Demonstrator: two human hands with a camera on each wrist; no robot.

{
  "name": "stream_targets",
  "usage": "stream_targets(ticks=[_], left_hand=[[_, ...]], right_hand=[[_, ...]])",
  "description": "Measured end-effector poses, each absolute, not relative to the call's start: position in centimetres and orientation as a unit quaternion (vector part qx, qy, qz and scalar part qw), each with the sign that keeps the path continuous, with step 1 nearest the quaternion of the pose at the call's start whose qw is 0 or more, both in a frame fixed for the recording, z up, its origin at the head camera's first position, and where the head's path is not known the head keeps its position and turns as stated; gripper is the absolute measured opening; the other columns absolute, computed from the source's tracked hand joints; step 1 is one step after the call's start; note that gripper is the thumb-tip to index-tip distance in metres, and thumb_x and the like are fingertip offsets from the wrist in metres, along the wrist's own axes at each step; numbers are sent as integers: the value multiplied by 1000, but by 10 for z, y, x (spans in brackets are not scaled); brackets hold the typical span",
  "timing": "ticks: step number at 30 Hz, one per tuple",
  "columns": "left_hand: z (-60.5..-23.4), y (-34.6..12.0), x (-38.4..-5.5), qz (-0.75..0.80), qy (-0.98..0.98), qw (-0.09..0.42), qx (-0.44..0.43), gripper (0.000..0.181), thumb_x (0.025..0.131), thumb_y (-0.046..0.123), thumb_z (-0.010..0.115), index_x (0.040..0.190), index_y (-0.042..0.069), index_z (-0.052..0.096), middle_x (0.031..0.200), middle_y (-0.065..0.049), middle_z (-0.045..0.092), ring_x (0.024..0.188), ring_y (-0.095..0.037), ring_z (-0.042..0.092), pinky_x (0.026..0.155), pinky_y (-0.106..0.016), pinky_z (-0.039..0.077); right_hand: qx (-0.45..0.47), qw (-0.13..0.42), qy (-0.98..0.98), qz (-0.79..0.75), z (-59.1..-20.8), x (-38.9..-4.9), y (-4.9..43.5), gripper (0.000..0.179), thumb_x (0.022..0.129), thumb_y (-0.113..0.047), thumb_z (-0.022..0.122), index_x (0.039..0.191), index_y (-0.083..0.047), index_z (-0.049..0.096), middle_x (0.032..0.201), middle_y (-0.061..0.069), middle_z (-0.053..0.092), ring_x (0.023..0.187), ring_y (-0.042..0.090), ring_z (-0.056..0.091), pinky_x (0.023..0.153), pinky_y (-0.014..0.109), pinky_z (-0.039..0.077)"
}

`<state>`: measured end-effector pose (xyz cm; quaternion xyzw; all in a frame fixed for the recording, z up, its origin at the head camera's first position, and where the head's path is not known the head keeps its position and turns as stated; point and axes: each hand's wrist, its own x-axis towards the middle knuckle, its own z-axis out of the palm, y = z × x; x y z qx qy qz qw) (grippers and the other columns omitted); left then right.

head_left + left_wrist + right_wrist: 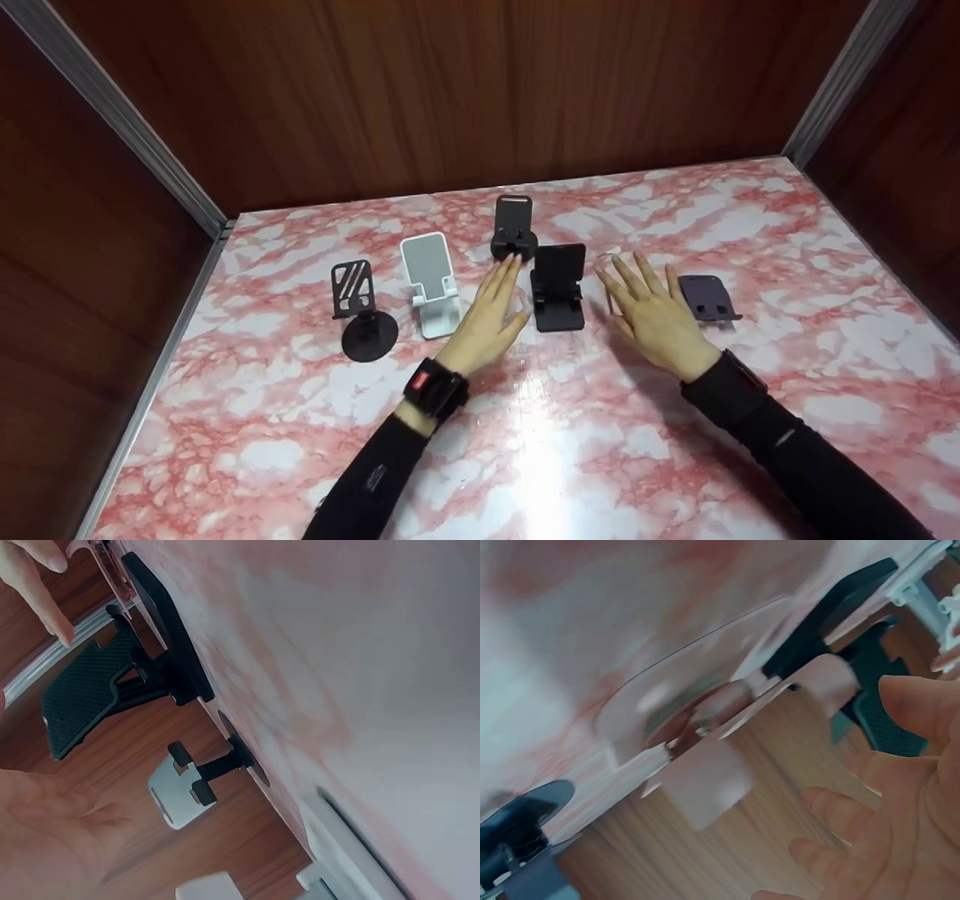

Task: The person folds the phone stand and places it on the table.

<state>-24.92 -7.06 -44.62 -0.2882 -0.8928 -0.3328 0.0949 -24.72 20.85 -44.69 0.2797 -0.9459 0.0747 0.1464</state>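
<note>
My left hand (484, 326), fingers straight, reaches between a white phone stand (429, 262) and a black folding phone stand (559, 292), holding nothing. Just beyond its fingertips is a dark round-based phone stand (514, 217). My right hand (660, 322) is spread with fingers extended, also holding nothing. It hovers between the black stand and a dark purple phone stand (705, 294). Beside its fingers, the right wrist view shows a pale pink phone stand (712, 784), mostly hidden by the hand in the head view.
A black phone stand with a slotted plate (367, 337) and round base stands at the left. All the stands are on a red-and-white marbled table (300, 420). Wood panels (480, 97) with metal edging (127, 120) enclose the back and sides.
</note>
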Motion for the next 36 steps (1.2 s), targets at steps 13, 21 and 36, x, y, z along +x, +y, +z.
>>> stream_targets(ticks=[13, 21, 36], left_hand=[[-445, -43, -288, -501, -838, 50, -210, 42, 99, 12, 53, 139, 0, 46, 135, -19, 54, 114, -29, 58, 100, -32, 44], [-451, -32, -301, -555, -815, 44, -161, 21, 96, 7, 60, 112, -5, 61, 107, -16, 67, 99, -22, 64, 87, -23, 51], [-452, -30, -307, -611, -774, 89, -140, 13, 88, 3, 71, 91, -7, 64, 95, -15, 68, 88, -21, 67, 76, -24, 56]], right_hand=[[267, 146, -947, 100, -442, -235, 200, 63, 97, -24, 60, 151, -6, 33, 155, 17, 27, 143, 41, 17, 108, 70, 12], [264, 146, -948, 103, -442, -235, 198, 65, 96, -23, 60, 151, -4, 32, 155, 18, 28, 143, 40, 17, 108, 70, 13], [271, 109, -953, 81, -437, -231, 198, 65, 97, -24, 58, 150, 0, 30, 154, 22, 28, 143, 41, 16, 110, 67, 12]])
